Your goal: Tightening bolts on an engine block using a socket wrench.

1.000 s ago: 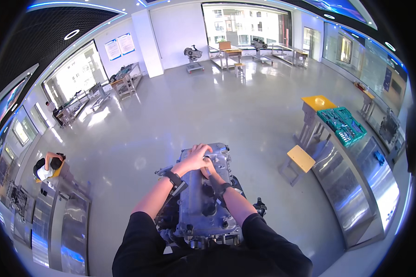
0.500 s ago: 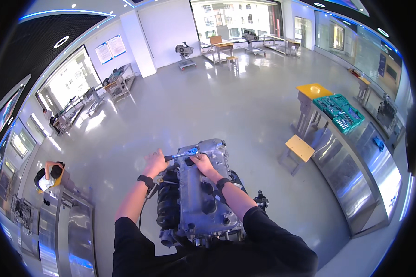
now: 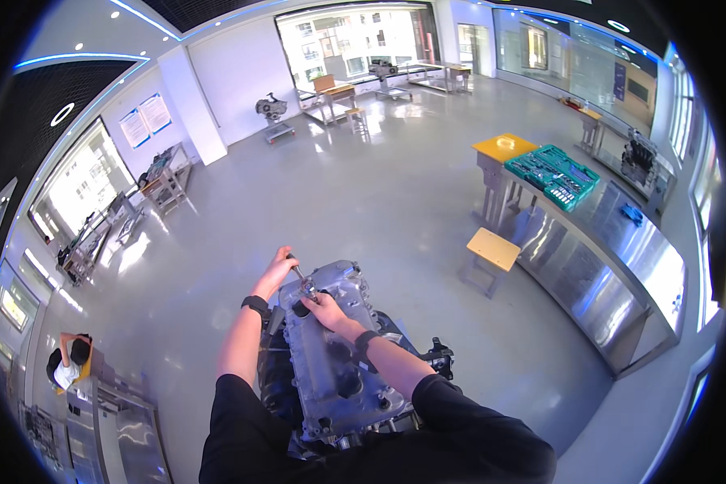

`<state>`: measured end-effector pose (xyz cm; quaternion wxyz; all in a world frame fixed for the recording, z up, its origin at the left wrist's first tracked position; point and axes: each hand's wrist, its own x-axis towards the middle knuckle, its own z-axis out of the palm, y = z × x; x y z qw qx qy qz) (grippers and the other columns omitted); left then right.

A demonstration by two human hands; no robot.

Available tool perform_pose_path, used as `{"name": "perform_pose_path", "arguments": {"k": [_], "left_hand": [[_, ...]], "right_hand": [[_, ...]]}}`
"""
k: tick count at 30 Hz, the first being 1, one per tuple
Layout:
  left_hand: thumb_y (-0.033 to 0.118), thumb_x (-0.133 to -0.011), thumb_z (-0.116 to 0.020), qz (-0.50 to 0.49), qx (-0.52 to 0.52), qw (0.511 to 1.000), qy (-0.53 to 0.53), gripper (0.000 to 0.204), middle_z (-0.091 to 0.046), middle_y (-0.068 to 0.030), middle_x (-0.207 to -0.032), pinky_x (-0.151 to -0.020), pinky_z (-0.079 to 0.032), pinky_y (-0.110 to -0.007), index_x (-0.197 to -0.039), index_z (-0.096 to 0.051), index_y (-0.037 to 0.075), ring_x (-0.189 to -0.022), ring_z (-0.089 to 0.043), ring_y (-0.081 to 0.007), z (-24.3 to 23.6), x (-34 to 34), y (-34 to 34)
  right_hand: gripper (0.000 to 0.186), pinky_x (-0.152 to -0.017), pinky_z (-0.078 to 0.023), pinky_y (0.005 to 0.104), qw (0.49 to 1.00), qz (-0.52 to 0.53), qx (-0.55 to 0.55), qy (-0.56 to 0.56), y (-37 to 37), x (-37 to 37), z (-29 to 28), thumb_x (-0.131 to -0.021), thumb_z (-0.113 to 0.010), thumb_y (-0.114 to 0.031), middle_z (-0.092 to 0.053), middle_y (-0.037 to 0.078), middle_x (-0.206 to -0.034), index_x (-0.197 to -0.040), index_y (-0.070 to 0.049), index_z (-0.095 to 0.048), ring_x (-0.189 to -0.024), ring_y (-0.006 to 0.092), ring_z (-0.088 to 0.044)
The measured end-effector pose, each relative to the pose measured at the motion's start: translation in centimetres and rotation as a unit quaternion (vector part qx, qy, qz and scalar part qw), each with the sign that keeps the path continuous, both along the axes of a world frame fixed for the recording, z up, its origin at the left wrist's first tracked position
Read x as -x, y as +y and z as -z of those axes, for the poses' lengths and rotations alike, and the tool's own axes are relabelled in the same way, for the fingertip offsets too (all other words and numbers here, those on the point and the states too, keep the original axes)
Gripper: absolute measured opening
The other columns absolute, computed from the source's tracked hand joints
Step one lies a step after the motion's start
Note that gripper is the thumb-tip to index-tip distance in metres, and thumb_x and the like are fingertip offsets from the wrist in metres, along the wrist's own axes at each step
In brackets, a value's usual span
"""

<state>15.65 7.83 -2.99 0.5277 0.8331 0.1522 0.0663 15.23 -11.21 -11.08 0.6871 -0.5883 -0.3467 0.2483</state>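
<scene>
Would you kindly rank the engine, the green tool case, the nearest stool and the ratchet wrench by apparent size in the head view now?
1. Engine
2. Green tool case
3. Nearest stool
4. Ratchet wrench, counting only its visible part

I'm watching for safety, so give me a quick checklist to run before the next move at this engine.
1. Left hand on the handle of the ratchet: ok.
2. Right hand at the ratchet's head end, over the engine: ok.
3. Ratchet seated on a fastener: cannot tell; the right hand hides its lower end.
4. Stool apart from the engine: ok, it stands off to the right.
5. Other person away from the engine: ok, far left by another bench.
6. Green tool case closed: not ok, it lies open.
</scene>
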Motion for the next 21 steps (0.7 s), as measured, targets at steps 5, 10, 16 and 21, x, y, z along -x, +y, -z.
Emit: {"name": "perform_pose_path", "arguments": {"k": [5, 10, 16, 21], "left_hand": [[0.022, -0.087, -0.059, -0.019, -0.162, 0.983, 0.083, 0.078, -0.045, -0.0295, -0.126, -0.094, -0.043, -0.042, -0.144, -0.014, -0.005, -0.116, -0.052, -0.0347, 0.8, -3.2, -7.2], [0.010, -0.082, -0.056, 0.054, -0.476, 0.868, 0.134, 0.038, -0.066, -0.0244, -0.089, -0.075, -0.053, -0.042, -0.118, -0.053, 0.000, -0.088, -0.066, -0.0360, -1.7, -2.2, -13.4], [0.049, -0.087, -0.057, 0.074, -0.407, 0.908, 0.068, 0.045, -0.068, -0.0146, -0.074, -0.069, -0.053, -0.046, -0.082, -0.070, 0.006, -0.075, -0.067, -0.0341, -3.5, 1.4, -19.6], [0.050, -0.088, -0.055, 0.065, -0.337, 0.939, -0.004, 0.053, -0.062, -0.0143, -0.058, -0.060, -0.050, -0.042, -0.065, -0.068, 0.004, -0.063, -0.065, -0.0327, -4.2, 3.7, -18.4]], "right_hand": [[0.030, -0.070, -0.046, 0.0325, 0.998, 0.026, 0.038, -0.049, -0.5, 0.3, 0.0, -0.095, -0.054, -0.025, -0.063, 0.006, -0.078, -0.093, 0.003, -0.062, -0.074, 0.0112, -0.054], [0.027, -0.081, -0.048, 0.0353, 0.999, 0.029, -0.034, 0.004, 0.8, -0.3, 2.0, -0.092, -0.055, -0.021, -0.065, 0.013, -0.095, -0.103, 0.004, -0.059, -0.091, 0.0180, -0.059], [0.019, -0.088, -0.043, 0.0351, 0.991, 0.001, -0.021, -0.135, 0.1, -1.7, 3.7, -0.092, -0.055, -0.015, -0.059, 0.010, -0.107, -0.107, -0.003, -0.056, -0.101, 0.0184, -0.053], [0.022, -0.096, -0.040, 0.0363, 0.988, -0.009, 0.044, -0.146, 0.8, -1.6, 3.7, -0.093, -0.052, -0.015, -0.058, 0.014, -0.115, -0.110, -0.002, -0.055, -0.113, 0.0213, -0.052]]}}
